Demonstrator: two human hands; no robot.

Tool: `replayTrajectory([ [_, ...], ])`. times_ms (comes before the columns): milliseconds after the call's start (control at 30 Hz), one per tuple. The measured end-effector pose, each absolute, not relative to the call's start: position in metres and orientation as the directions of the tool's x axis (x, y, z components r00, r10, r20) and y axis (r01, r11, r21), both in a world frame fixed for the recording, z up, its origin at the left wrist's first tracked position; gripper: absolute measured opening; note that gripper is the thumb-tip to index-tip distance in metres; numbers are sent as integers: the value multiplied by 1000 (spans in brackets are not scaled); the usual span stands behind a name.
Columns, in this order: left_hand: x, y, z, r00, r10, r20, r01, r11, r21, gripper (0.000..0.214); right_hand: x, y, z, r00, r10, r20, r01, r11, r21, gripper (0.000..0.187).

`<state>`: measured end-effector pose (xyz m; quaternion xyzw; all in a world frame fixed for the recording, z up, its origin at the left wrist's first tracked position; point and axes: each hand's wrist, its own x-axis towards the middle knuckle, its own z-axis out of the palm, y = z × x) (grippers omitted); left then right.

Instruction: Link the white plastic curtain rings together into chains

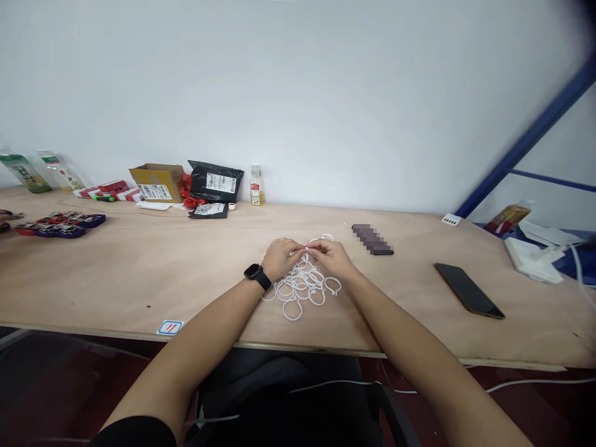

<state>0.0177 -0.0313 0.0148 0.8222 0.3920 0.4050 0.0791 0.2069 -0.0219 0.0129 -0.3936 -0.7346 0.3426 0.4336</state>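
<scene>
My left hand [279,257], with a black watch on its wrist, and my right hand [333,257] meet over the middle of the wooden table [139,273]. Both pinch a white plastic ring [307,249] between their fingertips. Beneath and in front of the hands lies a heap of several white rings [302,288], some linked or overlapping. One more ring [327,237] lies just behind the right hand.
A black phone [469,290] lies to the right, a dark blurred bar [372,239] behind the hands. At the back left stand a cardboard box [158,182], black bags [215,180], a small bottle [255,186]. Red and blue items [60,225] lie far left. A white power strip [533,261] sits at right.
</scene>
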Motion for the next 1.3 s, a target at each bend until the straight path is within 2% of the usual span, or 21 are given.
replayTrajectory([
  [300,18,-32,14,359,690,628,574,-694,435,17,205,-28,17,-370,802,468,447,596,-668,17],
  [433,17,-30,14,304,706,639,617,-657,433,14,209,-24,20,-375,738,561,580,659,-479,19],
  [533,15,-27,12,282,732,620,643,-623,444,14,220,-16,21,-372,719,587,709,628,-320,23],
  [600,14,-26,10,286,755,590,656,-603,454,14,228,-11,20,-338,761,554,786,552,-279,24],
  [667,14,-25,8,288,774,564,668,-584,461,15,233,-7,17,-298,813,500,829,480,-288,24],
  [733,15,-25,7,290,783,551,674,-576,463,17,233,-6,13,-326,838,437,807,487,-333,25],
  [933,16,-27,8,286,786,548,689,-566,452,18,205,-19,11,-618,733,285,564,666,-489,22],
  [1133,15,-26,8,278,792,543,692,-557,459,19,196,-27,11,-678,699,225,565,692,-450,27],
  [1300,15,-26,9,284,791,542,693,-560,453,19,202,-24,14,-633,699,332,588,713,-381,21],
])
